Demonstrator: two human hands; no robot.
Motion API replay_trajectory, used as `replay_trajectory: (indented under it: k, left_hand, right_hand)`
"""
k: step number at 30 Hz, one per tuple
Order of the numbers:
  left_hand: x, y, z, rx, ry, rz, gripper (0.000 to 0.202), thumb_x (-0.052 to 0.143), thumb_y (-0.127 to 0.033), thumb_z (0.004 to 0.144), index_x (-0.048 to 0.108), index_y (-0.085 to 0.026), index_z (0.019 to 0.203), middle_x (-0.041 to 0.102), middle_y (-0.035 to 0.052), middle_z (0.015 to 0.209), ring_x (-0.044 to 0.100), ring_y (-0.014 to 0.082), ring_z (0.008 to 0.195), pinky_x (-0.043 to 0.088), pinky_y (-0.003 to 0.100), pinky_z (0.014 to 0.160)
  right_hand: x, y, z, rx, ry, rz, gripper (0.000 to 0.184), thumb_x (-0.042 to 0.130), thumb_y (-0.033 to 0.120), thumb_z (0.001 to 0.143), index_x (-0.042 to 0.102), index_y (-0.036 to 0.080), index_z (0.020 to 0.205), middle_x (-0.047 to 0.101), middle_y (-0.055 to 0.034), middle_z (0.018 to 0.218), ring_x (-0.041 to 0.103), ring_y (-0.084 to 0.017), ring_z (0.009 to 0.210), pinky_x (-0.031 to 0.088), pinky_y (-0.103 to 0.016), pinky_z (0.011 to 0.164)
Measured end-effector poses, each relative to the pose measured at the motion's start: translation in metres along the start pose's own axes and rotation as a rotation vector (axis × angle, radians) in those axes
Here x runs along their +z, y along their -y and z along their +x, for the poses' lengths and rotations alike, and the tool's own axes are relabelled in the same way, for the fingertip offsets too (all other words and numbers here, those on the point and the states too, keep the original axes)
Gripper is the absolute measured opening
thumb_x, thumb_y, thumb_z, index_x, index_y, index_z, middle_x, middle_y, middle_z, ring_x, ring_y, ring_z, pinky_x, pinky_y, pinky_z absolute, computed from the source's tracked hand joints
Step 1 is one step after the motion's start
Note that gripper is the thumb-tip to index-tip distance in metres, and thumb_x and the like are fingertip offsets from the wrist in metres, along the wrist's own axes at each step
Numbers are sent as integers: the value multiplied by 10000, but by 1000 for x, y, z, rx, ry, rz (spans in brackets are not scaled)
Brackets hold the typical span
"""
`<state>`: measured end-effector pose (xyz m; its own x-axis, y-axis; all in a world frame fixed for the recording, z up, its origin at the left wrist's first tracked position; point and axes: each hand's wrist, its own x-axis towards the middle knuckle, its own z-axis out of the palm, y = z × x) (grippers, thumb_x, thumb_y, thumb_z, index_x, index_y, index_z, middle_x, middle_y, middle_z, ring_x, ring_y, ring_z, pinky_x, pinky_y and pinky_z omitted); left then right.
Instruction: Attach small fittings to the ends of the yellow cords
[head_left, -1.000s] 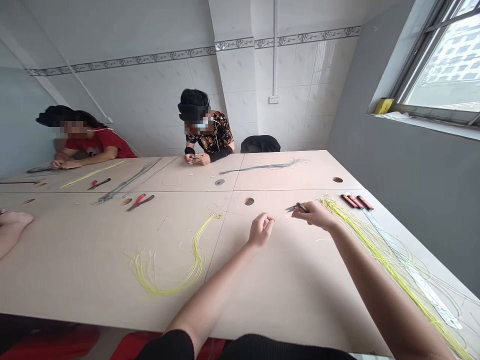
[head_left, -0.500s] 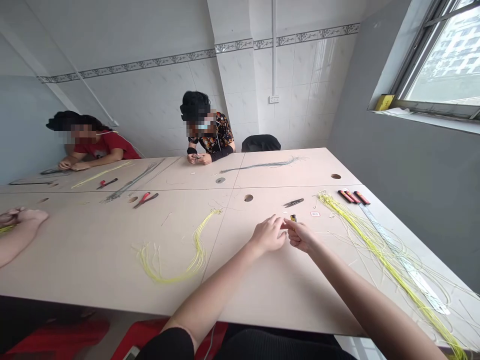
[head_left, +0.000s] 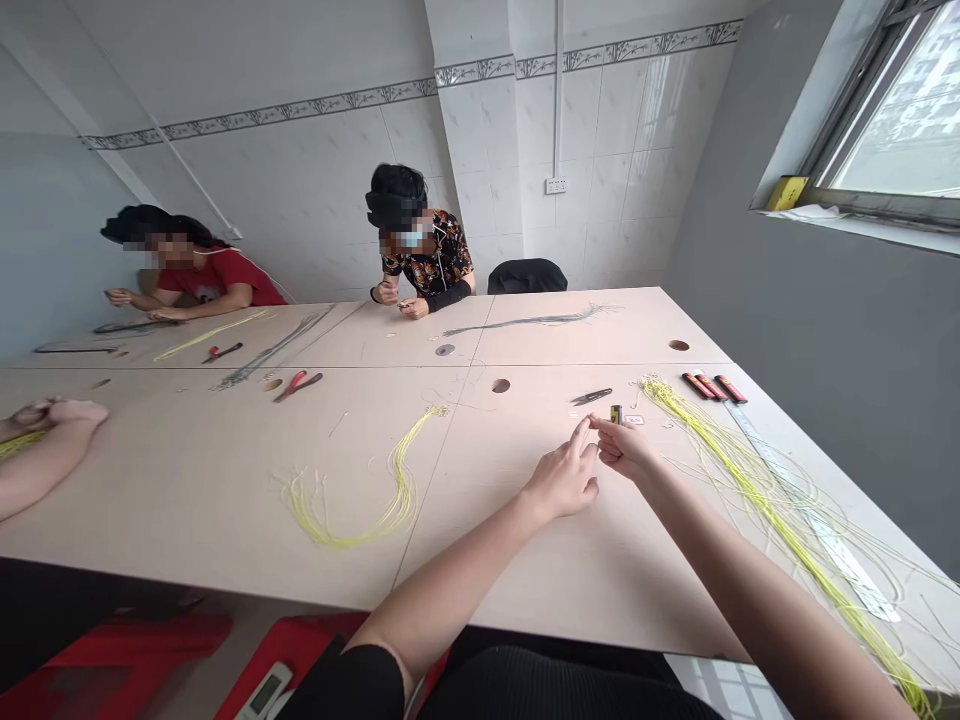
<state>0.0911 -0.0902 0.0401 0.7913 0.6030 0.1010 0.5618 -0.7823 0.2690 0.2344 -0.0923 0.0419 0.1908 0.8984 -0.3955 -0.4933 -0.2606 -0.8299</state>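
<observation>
My left hand and my right hand meet in front of me over the pale wooden table, fingertips close together. Anything thin between them is too small to tell. A small yellow-and-black cylinder stands just beyond my right fingers, next to a small white label. Small black-handled snips lie a little farther out. To the right of my right forearm spreads a bundle of yellow wires. A looped hank of yellow wire lies to my left.
Red-handled pliers and a grey wire bundle lie farther along the table. Three red-and-black tubes and a metal ruler are at the right. Co-workers sit across and at left; another person's forearm rests at left.
The snips held in my right hand a second ago now lie on the table. My hands have come together, and the view has shifted slightly.
</observation>
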Motion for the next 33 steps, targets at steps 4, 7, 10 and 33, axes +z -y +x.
replay_trajectory:
  k: [4, 7, 10, 33]
  left_hand:
    - [5, 3, 2, 6, -93, -46, 318, 510, -199, 788, 511, -144, 1102, 91, 163, 1574, 614, 293, 1074, 561, 399, 756]
    - [8, 11, -2, -16, -124, -42, 441, 532, -204, 777, 462, -152, 1210, 166, 179, 1553, 628, 284, 1031, 544, 435, 831]
    - [13, 23, -12, -41, -109, -105, 469, 542, -212, 778, 451, -160, 1235, 328, 170, 1479, 647, 248, 949, 538, 410, 830]
    - [34, -55, -75, -35, 807, -1339, 527, 692, -450, 751, 597, -215, 1213, 640, 82, 1052, 607, 226, 1045, 439, 438, 1004]
  right_hand:
    - [2, 14, 0, -55, -32, -16, 327, 786, 238, 650, 464, 181, 626, 214, 133, 388, 143, -18, 376, 149, -163, 329]
    - [-6, 33, 4, -102, -84, -11, 356, 787, 224, 650, 433, 192, 636, 207, 140, 392, 131, -15, 374, 136, -157, 322]
    - [-25, 61, 6, -194, -137, 0, 356, 793, 202, 642, 437, 196, 652, 196, 144, 397, 135, -16, 367, 150, -159, 311]
    - [-112, 215, -55, -626, -1032, -569, 168, 638, 193, 832, 735, 84, 915, 385, 23, 482, 342, -68, 432, 323, -316, 472]
